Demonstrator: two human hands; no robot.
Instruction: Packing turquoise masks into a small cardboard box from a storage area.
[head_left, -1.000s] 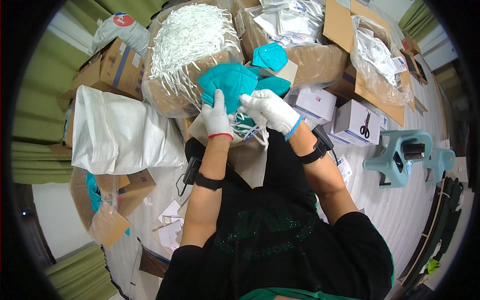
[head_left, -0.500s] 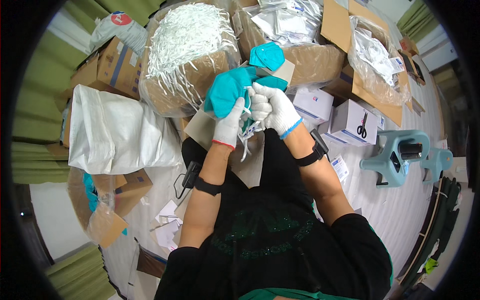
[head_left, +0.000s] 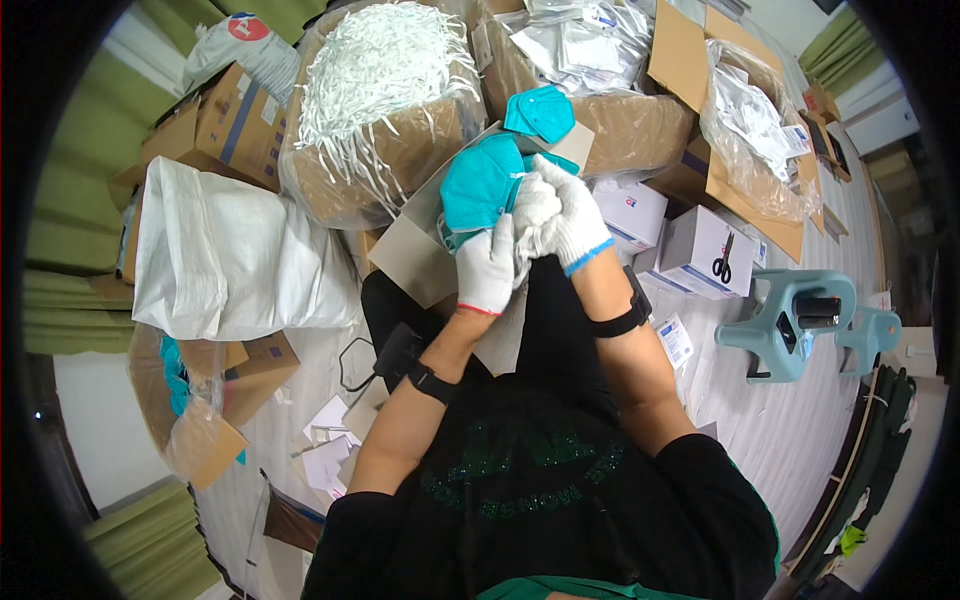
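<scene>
Nearest the camera, both forearms rise from the black-shirted body toward the middle of the view, each with a dark band at the wrist. The left hand (head_left: 487, 265), in a white glove with a red cuff edge, is held upright with its back to the camera; its fingers are curled shut around the lower edge of a teal face mask (head_left: 482, 183). The right hand (head_left: 566, 216), in a white glove with a blue cuff edge, presses against the left from the right side, its fingers bunched closed over the mask's right edge, knuckles up. The mask is held in the air between the two hands, above the lap; it is folded flat, its long axis runs from lower left to upper right, and its rounded end points up and away from the person.

Just behind the hands lies a flat grey cardboard sheet (head_left: 415, 250). On its far end rests a second teal mask (head_left: 540, 112). Farther off stands an open cardboard box of white strips (head_left: 375, 75), and to its right a box of clear packets (head_left: 590, 50). At left lies a white sack (head_left: 235, 260).
</scene>
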